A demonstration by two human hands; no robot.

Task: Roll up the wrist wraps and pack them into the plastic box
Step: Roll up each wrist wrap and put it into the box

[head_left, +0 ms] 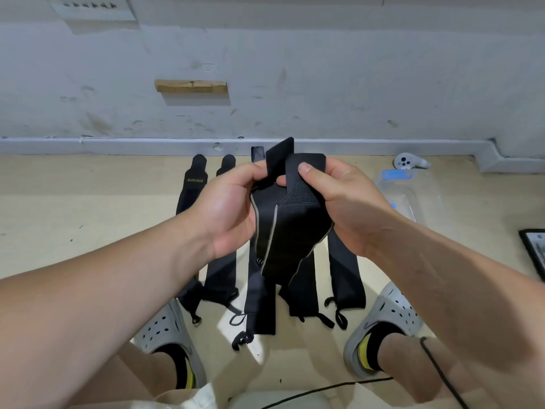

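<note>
The left hand (227,211) and right hand (348,202), fingers curled, pinch the top of a wrist wrap (283,231) at centre, with the plastic box (410,190) at two o'clock; the wrap is probably soft and floppy, best rolled from that end.

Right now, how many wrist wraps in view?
6. One wrist wrap in the left hand and right hand; five on the floor in a row: leftmost wrap, second wrap, third wrap, fourth wrap, rightmost wrap. The hands may hide more.
</note>
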